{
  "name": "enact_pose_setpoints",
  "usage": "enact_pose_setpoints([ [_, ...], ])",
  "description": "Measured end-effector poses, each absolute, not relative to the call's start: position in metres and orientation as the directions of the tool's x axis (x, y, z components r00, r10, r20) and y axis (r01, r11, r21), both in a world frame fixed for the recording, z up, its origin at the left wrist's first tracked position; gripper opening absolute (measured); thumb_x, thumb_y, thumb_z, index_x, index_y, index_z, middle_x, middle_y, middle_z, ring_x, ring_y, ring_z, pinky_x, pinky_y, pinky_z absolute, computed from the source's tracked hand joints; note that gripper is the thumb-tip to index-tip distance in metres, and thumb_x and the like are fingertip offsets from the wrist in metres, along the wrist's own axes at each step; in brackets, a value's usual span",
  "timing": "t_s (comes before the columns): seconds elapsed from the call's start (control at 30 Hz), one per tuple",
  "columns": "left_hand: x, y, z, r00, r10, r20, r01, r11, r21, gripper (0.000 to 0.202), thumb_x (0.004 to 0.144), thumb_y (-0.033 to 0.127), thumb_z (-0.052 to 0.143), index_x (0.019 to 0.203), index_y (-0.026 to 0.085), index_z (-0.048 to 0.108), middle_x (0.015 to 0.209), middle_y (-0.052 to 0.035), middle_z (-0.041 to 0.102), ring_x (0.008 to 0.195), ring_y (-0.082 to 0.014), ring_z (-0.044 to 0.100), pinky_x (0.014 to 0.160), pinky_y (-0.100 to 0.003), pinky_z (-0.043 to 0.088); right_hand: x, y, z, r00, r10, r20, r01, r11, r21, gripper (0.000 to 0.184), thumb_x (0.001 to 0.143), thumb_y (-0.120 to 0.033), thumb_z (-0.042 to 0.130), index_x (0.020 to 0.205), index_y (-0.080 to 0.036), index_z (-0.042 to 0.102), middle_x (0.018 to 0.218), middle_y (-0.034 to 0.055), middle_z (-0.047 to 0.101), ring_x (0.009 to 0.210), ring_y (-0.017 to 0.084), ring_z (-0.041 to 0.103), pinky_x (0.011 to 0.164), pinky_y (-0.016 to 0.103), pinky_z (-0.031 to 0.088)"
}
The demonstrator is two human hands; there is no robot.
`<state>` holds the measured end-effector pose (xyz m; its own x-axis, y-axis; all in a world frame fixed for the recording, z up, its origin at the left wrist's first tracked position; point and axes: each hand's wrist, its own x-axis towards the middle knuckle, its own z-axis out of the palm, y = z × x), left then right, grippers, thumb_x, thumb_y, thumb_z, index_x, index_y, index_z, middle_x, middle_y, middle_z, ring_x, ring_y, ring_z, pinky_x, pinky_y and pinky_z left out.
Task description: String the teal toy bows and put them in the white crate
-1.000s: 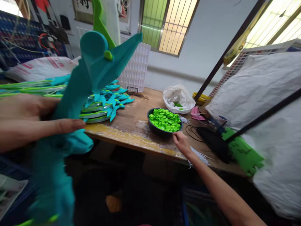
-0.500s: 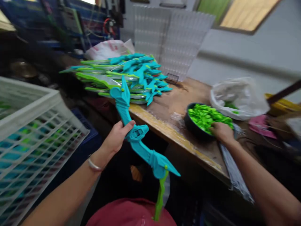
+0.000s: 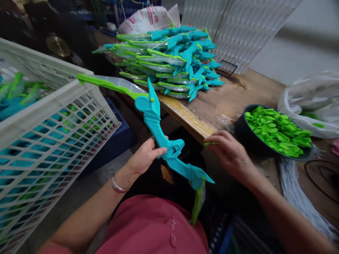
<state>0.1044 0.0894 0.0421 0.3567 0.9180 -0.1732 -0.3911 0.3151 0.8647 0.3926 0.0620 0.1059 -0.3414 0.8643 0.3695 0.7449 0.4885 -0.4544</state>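
Observation:
My left hand (image 3: 145, 155) is closed around the middle of a blue toy bow (image 3: 156, 132), its thumb beside a recessed slot at the centre. Green and clear limbs extend from both ends of the bow, one toward the crate and one down past my shirt. My right hand (image 3: 229, 155) pinches a small green plastic piece (image 3: 211, 143) between thumb and fingers, a short way right of the bow and apart from it. A dark bowl (image 3: 242, 132) heaped with green plastic pieces (image 3: 278, 132) stands on the table beyond my right hand.
Similar bows (image 3: 172, 63) lie piled on the wooden table (image 3: 254, 91). A white crate (image 3: 79, 106) with more bow parts stands at left. White strings (image 3: 299, 194) hang over the table's edge at right, near a white plastic bag (image 3: 291, 106).
My right hand has left the bowl and come left toward the bow with a green piece. The bow's upper limb has swung out to the left. The camera view has shifted.

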Motion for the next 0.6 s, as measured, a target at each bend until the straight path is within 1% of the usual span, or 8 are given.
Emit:
enact_pose_setpoints([
  [0.03,0.107,0.086,0.041,0.346,0.926,-0.149,-0.398,0.289,0.871,0.053,0.069,0.029,0.092,0.113,0.013,0.067,0.105,-0.0065,0.074,0.096,-0.0200,0.066,0.090,-0.031,0.051,0.372,0.058,0.107,-0.416,0.844,0.338,0.688,0.535,-0.491,0.020,0.104,-0.021,0.053,0.116,-0.024,0.067,0.107,0.0069,0.063,0.092,0.016,0.065,0.077,0.028,0.054],
  [0.1,0.110,0.079,0.042,0.331,0.939,-0.095,-0.407,0.233,0.883,0.047,0.073,0.030,0.088,0.112,0.013,0.067,0.106,-0.0071,0.074,0.099,-0.0209,0.066,0.092,-0.033,0.052,0.342,0.051,0.109,-0.461,0.833,0.306,0.596,0.546,-0.588,0.023,0.102,-0.016,0.055,0.122,-0.023,0.065,0.105,0.0061,0.065,0.091,0.016,0.065,0.077,0.027,0.054],
  [0.13,0.111,0.076,0.043,0.327,0.942,-0.070,-0.406,0.207,0.890,0.044,0.075,0.030,0.087,0.111,0.013,0.067,0.106,-0.0073,0.074,0.099,-0.0214,0.067,0.092,-0.033,0.052,0.333,0.049,0.109,-0.441,0.849,0.292,0.570,0.516,-0.639,0.022,0.101,-0.015,0.057,0.120,-0.022,0.064,0.101,0.0048,0.066,0.087,0.015,0.065,0.075,0.026,0.054],
  [0.2,0.112,0.072,0.046,0.327,0.944,-0.036,-0.401,0.173,0.899,0.039,0.079,0.030,0.084,0.110,0.013,0.067,0.105,-0.0074,0.074,0.098,-0.0217,0.067,0.091,-0.034,0.053,0.323,0.045,0.109,-0.381,0.885,0.268,0.546,0.449,-0.707,0.013,0.098,-0.016,0.064,0.110,-0.021,0.062,0.093,0.0023,0.067,0.080,0.014,0.065,0.071,0.026,0.053],
  [0.3,0.113,0.067,0.051,0.318,0.948,-0.016,-0.372,0.141,0.917,0.033,0.082,0.028,0.081,0.108,0.013,0.068,0.106,-0.0074,0.074,0.097,-0.0211,0.068,0.092,-0.033,0.054,0.319,0.044,0.109,-0.353,0.887,0.297,0.545,0.453,-0.705,0.002,0.097,-0.020,0.067,0.098,-0.020,0.065,0.095,0.0033,0.065,0.081,0.015,0.065,0.069,0.026,0.054],
  [0.4,0.115,0.062,0.055,0.325,0.946,-0.010,-0.339,0.126,0.932,0.030,0.084,0.027,0.079,0.109,0.014,0.068,0.108,-0.0074,0.074,0.100,-0.0211,0.069,0.092,-0.032,0.054,0.318,0.041,0.109,-0.337,0.876,0.346,0.548,0.481,-0.684,0.007,0.100,-0.024,0.064,0.100,-0.023,0.071,0.098,0.0049,0.064,0.084,0.016,0.067,0.069,0.028,0.056],
  [0.5,0.119,0.060,0.056,0.329,0.944,-0.004,-0.329,0.119,0.937,0.030,0.085,0.029,0.078,0.110,0.014,0.068,0.108,-0.0074,0.075,0.100,-0.0213,0.069,0.091,-0.031,0.055,0.317,0.036,0.108,-0.286,0.896,0.339,0.555,0.443,-0.704,0.011,0.101,-0.026,0.063,0.102,-0.025,0.074,0.094,0.0047,0.064,0.080,0.016,0.067,0.065,0.029,0.056],
  [0.6,0.122,0.060,0.055,0.340,0.940,0.006,-0.339,0.116,0.934,0.031,0.086,0.029,0.078,0.110,0.014,0.067,0.108,-0.0081,0.075,0.100,-0.0216,0.070,0.091,-0.031,0.055,0.317,0.031,0.107,-0.240,0.912,0.333,0.536,0.411,-0.737,0.011,0.100,-0.026,0.066,0.103,-0.026,0.076,0.092,0.0042,0.065,0.078,0.017,0.066,0.065,0.031,0.057],
])
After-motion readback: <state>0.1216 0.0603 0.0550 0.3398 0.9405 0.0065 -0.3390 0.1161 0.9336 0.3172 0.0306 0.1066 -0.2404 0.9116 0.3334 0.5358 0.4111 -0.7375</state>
